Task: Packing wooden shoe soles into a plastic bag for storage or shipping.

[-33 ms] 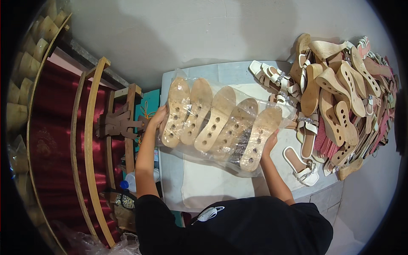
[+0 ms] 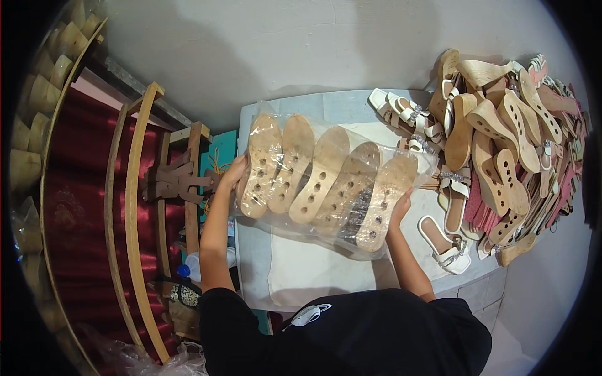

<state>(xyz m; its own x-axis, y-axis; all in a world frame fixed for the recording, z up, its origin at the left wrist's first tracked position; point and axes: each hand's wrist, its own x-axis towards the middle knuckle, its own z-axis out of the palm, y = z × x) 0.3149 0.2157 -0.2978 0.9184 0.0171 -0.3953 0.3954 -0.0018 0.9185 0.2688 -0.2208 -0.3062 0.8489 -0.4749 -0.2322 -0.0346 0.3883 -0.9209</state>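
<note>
Between my two hands I hold up a clear plastic bag above the table. Inside it, several wooden shoe soles with holes bored through them lie side by side, tilted down toward the right. My left hand grips the bag's left edge, its fingers partly behind the plastic. At the opposite edge my right hand is closed on the bag, with most of its fingers hidden behind it. White sandals with buckled straps lie just right of my right hand.
A pale table stands against the grey wall. Its right end carries a heap of wooden soles, with pink and beige pieces beneath. To the left are a wooden rack, a dark red curtain and a blue-capped bottle.
The bag of wooden soles has shifted very slightly to the right. Both hands keep the same hold.
</note>
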